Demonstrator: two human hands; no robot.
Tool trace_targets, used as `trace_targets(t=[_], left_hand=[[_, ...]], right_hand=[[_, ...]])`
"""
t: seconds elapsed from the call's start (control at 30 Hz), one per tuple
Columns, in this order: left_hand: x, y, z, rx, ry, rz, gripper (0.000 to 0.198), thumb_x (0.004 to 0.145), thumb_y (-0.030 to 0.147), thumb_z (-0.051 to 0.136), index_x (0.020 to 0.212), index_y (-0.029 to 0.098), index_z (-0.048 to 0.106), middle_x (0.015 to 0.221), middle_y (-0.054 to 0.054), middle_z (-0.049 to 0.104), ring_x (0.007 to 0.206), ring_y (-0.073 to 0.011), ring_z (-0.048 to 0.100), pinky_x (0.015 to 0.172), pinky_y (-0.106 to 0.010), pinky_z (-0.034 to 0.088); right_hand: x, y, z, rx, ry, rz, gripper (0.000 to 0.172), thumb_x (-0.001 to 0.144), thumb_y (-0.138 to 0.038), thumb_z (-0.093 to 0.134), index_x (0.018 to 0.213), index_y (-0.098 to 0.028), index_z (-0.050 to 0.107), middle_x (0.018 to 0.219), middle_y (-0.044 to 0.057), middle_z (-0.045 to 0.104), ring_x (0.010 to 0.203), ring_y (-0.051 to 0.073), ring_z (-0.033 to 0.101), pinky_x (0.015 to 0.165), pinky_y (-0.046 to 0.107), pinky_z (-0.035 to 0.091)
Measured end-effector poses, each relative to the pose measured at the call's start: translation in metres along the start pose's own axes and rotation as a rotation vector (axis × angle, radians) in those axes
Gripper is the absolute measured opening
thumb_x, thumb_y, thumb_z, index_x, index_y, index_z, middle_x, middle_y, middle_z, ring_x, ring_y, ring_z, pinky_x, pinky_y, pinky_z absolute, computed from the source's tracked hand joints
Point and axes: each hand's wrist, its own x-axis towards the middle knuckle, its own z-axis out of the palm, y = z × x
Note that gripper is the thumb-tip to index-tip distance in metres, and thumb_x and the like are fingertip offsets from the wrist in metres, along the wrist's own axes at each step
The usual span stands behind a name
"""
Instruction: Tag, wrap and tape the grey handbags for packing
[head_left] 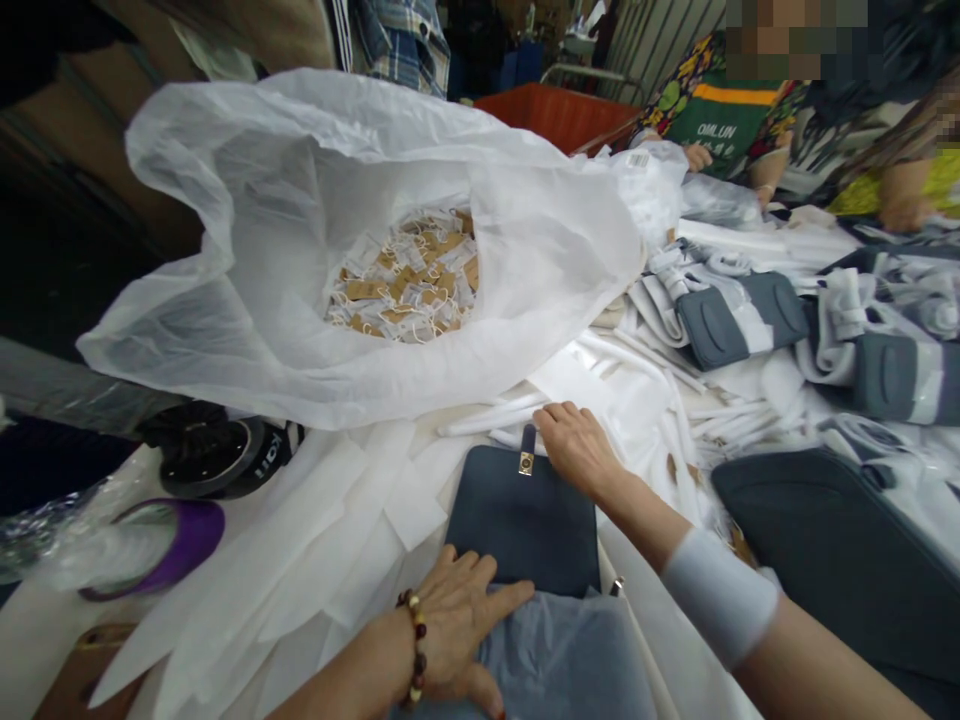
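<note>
A dark blue-grey bag [525,525] lies in front of me, its lower part under a sheet of translucent plastic [566,660]. My left hand [457,620] rests flat across the edge of that plastic, fingers spread, a beaded bracelet on the wrist. At the bag's top edge my right hand [576,445] has its fingers curled at the end of a short strap tab [529,445] with a gold-coloured clasp. The fingertips are partly hidden. A small metal fitting [616,586] shows at the bag's right side.
A large white plastic sack [555,230] holds many tags [409,275]. White strips [330,540] cover the left side, near a purple tape roll [199,540] and black round object [225,455]. Wrapped grey bags [739,315] and a larger one [817,540] lie right. Co-workers [712,120] stand beyond.
</note>
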Motion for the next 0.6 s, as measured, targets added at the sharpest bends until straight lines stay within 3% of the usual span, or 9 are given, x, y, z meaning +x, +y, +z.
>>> trace_targets(t=[0.1,0.2,0.37,0.47,0.6], left_hand=[[0.001,-0.005,0.007,-0.02,0.024,0.005,0.089,0.062,0.065,0.064,0.139,0.038,0.027,0.115,-0.012,0.05,0.106,-0.0358,0.049,0.092,-0.062,0.031],[0.002,-0.009,0.013,-0.031,0.048,0.014,0.089,0.063,0.064,0.064,0.139,0.039,0.026,0.117,-0.012,0.049,0.108,-0.0362,0.048,0.093,-0.062,0.03],[0.001,-0.006,0.01,-0.047,0.004,-0.031,0.088,0.063,0.061,0.066,0.139,0.039,0.026,0.119,-0.011,0.049,0.113,-0.0366,0.045,0.096,-0.063,0.026],[0.001,-0.002,0.007,-0.017,-0.031,-0.05,0.086,0.067,0.054,0.067,0.14,0.038,0.025,0.13,-0.013,0.044,0.121,-0.0372,0.039,0.1,-0.062,0.022],[0.004,-0.004,0.01,0.038,-0.056,-0.098,0.083,0.07,0.048,0.067,0.14,0.038,0.024,0.133,-0.013,0.043,0.125,-0.0356,0.037,0.101,-0.06,0.023]], right_hand=[[0.033,0.008,0.015,-0.036,0.007,0.017,0.025,0.09,-0.006,0.035,0.099,-0.013,0.058,0.104,0.015,0.059,0.098,0.026,0.048,0.077,0.035,0.033],[0.036,0.01,0.025,-0.044,0.017,0.018,0.026,0.09,-0.007,0.036,0.101,-0.013,0.058,0.103,0.015,0.06,0.096,0.026,0.048,0.075,0.035,0.032],[-0.004,0.005,0.023,-0.015,0.049,0.003,0.027,0.087,-0.003,0.036,0.096,-0.014,0.06,0.096,0.012,0.061,0.09,0.025,0.049,0.074,0.035,0.031],[-0.038,-0.001,0.019,0.012,0.095,0.048,0.028,0.086,-0.002,0.037,0.096,-0.013,0.061,0.1,0.013,0.061,0.091,0.025,0.049,0.076,0.036,0.031],[-0.072,-0.012,0.013,0.07,0.135,0.036,0.022,0.086,-0.006,0.045,0.095,-0.017,0.061,0.097,0.006,0.062,0.085,0.02,0.05,0.075,0.031,0.034]])
